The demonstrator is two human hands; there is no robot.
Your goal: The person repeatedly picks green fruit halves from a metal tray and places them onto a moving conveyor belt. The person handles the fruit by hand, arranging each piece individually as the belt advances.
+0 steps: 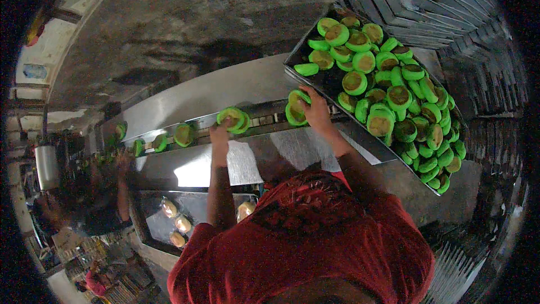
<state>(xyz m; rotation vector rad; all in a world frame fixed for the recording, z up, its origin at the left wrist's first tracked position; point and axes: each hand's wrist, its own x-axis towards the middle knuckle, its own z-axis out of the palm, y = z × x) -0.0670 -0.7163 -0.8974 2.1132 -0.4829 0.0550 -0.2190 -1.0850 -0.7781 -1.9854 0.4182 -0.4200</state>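
Note:
Green buns with browned flat faces lie heaped on a large dark tray [288, 71] at the right. My right hand [318, 114] is closed round green buns [296, 110] at the right end of a narrow conveyor [261, 121], beside the tray's near corner. Farther left along the same conveyor, my left hand [219, 138] has its fingers at the near edge of a pair of overlapping green buns [233, 119]; its fingertips are partly hidden. Left of that hand, a single green bun [183, 134] stands on the conveyor, with several more beyond it.
A smooth metal surface [247, 79] runs along the conveyor's far side. On the near side, a tray [216, 205] holds pale packed buns [183, 224]. Another person [84, 202] works at the conveyor's left. Stacked dark trays [472, 28] stand at the far right.

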